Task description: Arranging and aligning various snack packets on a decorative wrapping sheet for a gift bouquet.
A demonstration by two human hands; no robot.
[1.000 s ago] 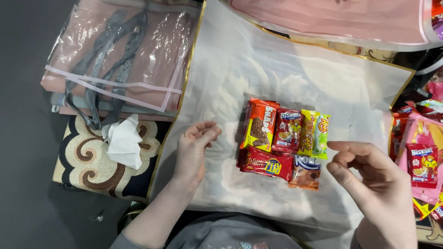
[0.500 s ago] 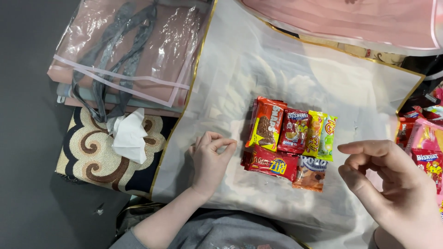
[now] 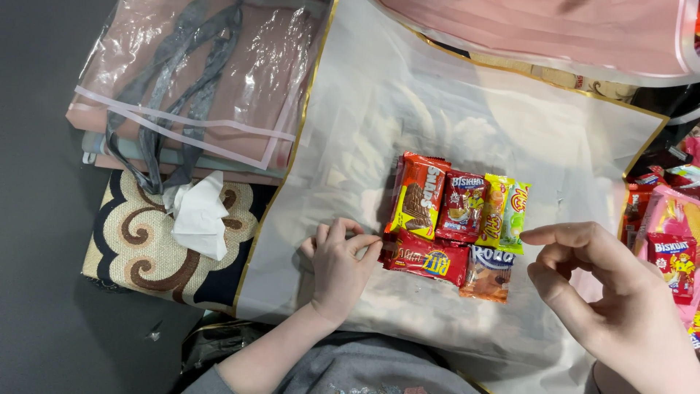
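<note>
Several snack packets lie packed together on a translucent white sheet (image 3: 437, 109) with a gold edge: an orange wafer packet (image 3: 419, 195), a red biscuit packet (image 3: 462, 206), a yellow-green packet (image 3: 505, 213), a red cracker packet (image 3: 428, 257) and a brown cookie packet (image 3: 487, 270). My left hand (image 3: 337, 266) rests on the sheet with fingers curled, its fingertips touching the left end of the red cracker packet. My right hand (image 3: 609, 295) hovers just right of the packets, fingers loosely bent and apart, holding nothing.
A clear plastic bag (image 3: 197, 80) with pink cloth and grey straps lies at the upper left. A crumpled white tissue (image 3: 198, 215) sits on a patterned cushion (image 3: 146, 248). More snack packets (image 3: 667, 241) are piled at the right edge. Pink material (image 3: 539, 29) lies along the top.
My left hand has slid right across the sheet until its fingertips reach the red cracker packet. My right hand has shifted slightly right and stays empty.
</note>
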